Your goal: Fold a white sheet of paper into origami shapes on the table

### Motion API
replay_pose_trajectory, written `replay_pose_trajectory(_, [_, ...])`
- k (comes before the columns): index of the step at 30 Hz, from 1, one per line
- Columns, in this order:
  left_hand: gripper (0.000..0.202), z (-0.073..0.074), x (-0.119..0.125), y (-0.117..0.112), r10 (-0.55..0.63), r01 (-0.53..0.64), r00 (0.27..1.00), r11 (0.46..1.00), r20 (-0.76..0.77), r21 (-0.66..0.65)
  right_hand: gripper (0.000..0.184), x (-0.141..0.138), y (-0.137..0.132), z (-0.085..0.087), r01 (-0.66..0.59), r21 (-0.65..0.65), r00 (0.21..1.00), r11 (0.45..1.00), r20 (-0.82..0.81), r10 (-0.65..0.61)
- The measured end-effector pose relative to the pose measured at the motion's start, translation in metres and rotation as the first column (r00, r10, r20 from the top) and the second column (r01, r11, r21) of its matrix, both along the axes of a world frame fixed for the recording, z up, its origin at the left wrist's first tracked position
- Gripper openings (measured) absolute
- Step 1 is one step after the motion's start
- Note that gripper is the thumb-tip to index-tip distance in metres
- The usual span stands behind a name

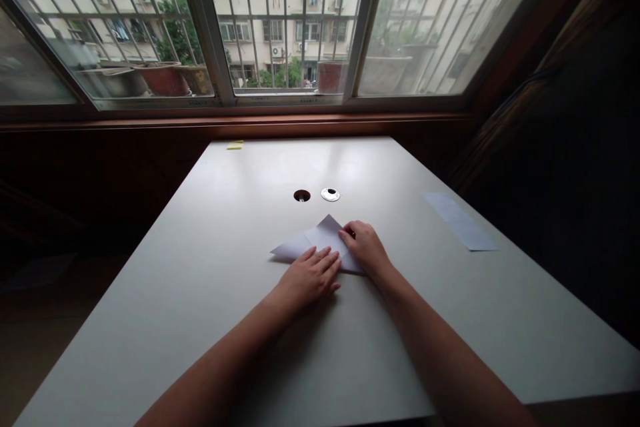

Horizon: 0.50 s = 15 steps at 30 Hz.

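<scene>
A folded sheet of white paper [323, 233] lies on the white table [200, 267], with one point facing the window and another pointing left. Across its near edge rests my left hand [313, 273], palm down, fingers stretched out flat and slightly apart. My right hand [365, 247] is at the paper's right side, its fingers curled with thumb and fingertips pressed together at the right edge. The paper's right corner is partly hidden beneath that hand.
Beyond the paper are a round hole [302, 195] and a silver ring-shaped cover [331, 195] in the tabletop. A strip of white paper [460, 220] lies near the right edge. A yellow sticky note [235, 145] sits at the far left corner, below the barred window [285, 20].
</scene>
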State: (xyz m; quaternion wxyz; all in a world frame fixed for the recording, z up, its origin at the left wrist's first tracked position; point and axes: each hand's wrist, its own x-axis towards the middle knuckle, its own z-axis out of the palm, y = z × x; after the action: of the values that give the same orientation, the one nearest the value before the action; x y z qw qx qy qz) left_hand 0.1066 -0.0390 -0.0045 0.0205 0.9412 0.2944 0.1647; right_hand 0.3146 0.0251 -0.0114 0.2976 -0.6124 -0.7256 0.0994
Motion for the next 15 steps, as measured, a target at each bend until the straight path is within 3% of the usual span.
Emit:
replay_pose_trajectory(4, [0.056,-0.012,-0.002,0.001,0.048,-0.048,0.999,0.999,-0.016,-0.011,0.016,0.002,0.0,-0.003,0.045,0.021,0.996,0.999,0.071,-0.047])
replay_pose_trajectory(7, [0.059,-0.013,-0.004,0.003,0.053,-0.054,0.999,0.998,-0.002,-0.03,0.015,-0.002,-0.007,0.001,0.109,0.099,0.985,0.989,0.123,-0.121])
replay_pose_trajectory(10, [0.06,-0.012,-0.005,0.003,0.053,-0.053,0.999,0.998,0.004,-0.041,0.027,-0.009,-0.015,0.008,0.123,0.194,0.968,0.973,0.194,-0.161])
replay_pose_trajectory(15, [0.06,-0.013,-0.005,0.004,0.062,-0.062,0.998,0.996,-0.009,-0.057,0.015,-0.019,-0.018,0.006,-0.049,0.09,0.955,0.995,0.297,0.02])
